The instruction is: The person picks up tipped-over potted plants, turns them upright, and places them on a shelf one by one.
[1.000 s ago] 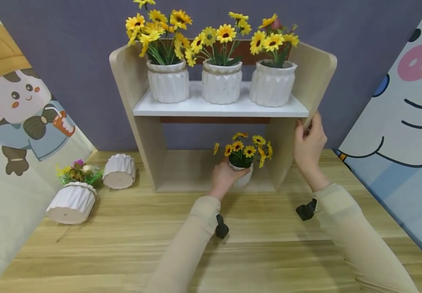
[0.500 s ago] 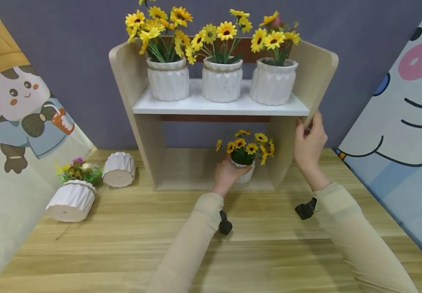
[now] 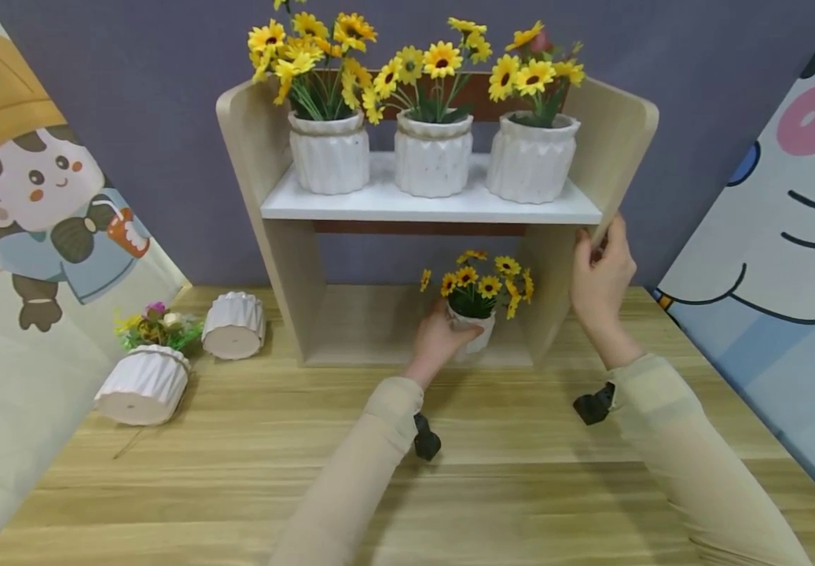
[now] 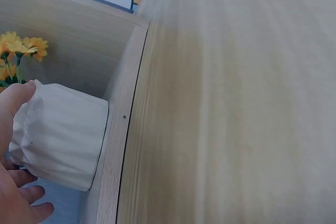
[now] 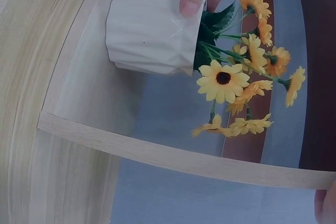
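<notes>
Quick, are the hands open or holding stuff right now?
Left hand: holding the white ridged pot of yellow flowers near its rim.
Right hand: gripping the edge of the flat, pale wooden side panel.

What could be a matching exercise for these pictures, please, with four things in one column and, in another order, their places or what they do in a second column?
Column 1
1. left hand
2. right hand
3. three pots in a row
4. pot with the purple flower

Column 2
A. on the white upper shelf
B. holding the right side panel
C. on the table, left of the shelf unit
D. gripping a flowerpot in the lower compartment

Right pairs: 1-D, 2-B, 3-A, 4-C.
</notes>
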The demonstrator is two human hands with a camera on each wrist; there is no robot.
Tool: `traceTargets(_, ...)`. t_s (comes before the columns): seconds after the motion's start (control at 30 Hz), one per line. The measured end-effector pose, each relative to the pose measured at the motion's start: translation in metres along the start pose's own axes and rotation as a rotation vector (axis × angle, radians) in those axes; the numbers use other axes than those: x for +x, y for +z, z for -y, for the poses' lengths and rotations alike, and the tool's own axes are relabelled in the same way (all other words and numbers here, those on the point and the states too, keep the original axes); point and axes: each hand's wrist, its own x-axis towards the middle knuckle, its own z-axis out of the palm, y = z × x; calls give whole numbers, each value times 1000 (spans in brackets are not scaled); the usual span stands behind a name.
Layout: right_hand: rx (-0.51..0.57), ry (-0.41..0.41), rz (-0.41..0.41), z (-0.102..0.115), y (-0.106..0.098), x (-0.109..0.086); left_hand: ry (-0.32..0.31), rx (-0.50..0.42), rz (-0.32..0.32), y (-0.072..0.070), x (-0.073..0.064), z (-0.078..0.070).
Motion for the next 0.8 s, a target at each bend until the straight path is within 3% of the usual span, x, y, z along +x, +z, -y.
traceTargets(0.23, 4, -6, -3, -1, 0, 0, 42, 17, -11, -8, -9, -3)
traceTargets(0.43, 2, 5, 0, 0, -1, 0, 121, 79, -51, -13, -17, -2)
traceTargets(0.6, -5, 18, 9, 0, -1, 0, 107, 103, -84, -21, -24, -2)
traceTargets(0.8, -2, 23, 15, 1, -1, 0, 84, 155, -50, -32, -30, -3)
